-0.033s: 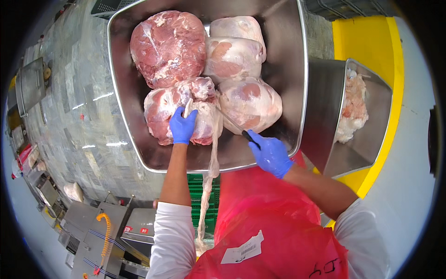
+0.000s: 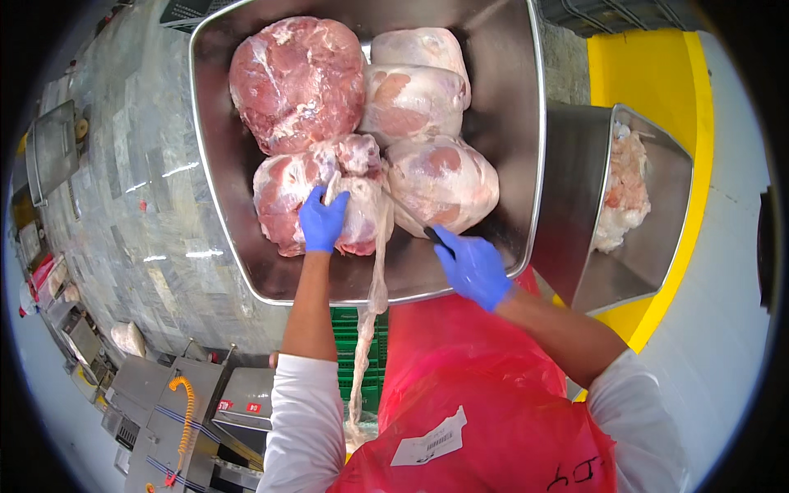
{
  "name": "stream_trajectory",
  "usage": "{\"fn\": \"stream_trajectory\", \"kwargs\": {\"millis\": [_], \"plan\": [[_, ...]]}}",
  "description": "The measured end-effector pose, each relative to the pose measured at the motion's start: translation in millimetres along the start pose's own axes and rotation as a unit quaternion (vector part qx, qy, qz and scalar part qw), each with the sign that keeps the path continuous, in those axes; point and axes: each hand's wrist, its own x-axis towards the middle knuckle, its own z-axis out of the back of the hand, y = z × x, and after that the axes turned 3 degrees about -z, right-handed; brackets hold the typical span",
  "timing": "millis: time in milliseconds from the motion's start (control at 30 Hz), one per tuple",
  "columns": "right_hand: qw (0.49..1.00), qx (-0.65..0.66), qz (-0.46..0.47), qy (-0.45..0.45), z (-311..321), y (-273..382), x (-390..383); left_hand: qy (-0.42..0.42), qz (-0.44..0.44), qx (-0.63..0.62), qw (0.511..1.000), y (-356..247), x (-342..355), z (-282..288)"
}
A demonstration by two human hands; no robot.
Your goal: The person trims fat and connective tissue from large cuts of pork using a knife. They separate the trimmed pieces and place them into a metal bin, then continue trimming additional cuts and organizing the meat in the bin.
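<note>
Barely any change since the earlier frame: the right hand [image 2: 474, 269] and its knife [image 2: 436, 237] sit a touch farther up and to the left, and the left hand [image 2: 324, 220] is very slightly higher; the contents of the steel tub [image 2: 514, 123] look the same.

Worked meat joint [image 2: 283, 193]: lies in the near-left part of the tub; lumpy, moist, deep pink with whitish fat and a knob of flesh on its far side. Left hand, gloved in blue, has its fingers closed around a pale flap on the joint. Right hand, same glove type, is wrapped around the knife's black handle; the slim metal blade slants toward the joint's right edge (whether the tip is cutting I cannot tell).

Membrane strip [image 2: 377, 292]: translucent, creased, ropy; runs from the joint over the tub's near rim and hangs below it, in front of green slatted crates [image 2: 345, 335].

Far-left in the tub: a large red piece [image 2: 300, 86], broad, rounded, marbled. Along the tub's right half: three smooth rounded pieces [image 2: 444, 185], cream fat with pink patches.

Right of the tub: a smaller steel bin [image 2: 567, 209] holding soft, pale pink trimmings [image 2: 625, 193]. Nearside of the tub: a glossy red plastic apron [image 2: 464, 353].
</note>
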Motion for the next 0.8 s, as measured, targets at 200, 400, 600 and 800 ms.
{"fn": "stream_trajectory", "kwargs": {"millis": [200,400,600,800], "plan": [[0.996,0.021,-0.082,-0.015,-53,19,14,0.004,0.020,0.005,1.000,4,24,-10],[0.977,0.126,-0.168,-0.022,-117,21,-26,0.171,0.013,0.069,0.983,-51,-17,21],[0.995,0.034,-0.038,0.085,-6,-17,6,0.043,-0.140,0.078,0.986,-36,-67,18],[0.995,-0.041,0.012,0.093,99,6,-2,0.060,-0.134,0.106,0.983,-45,-91,21]]}}
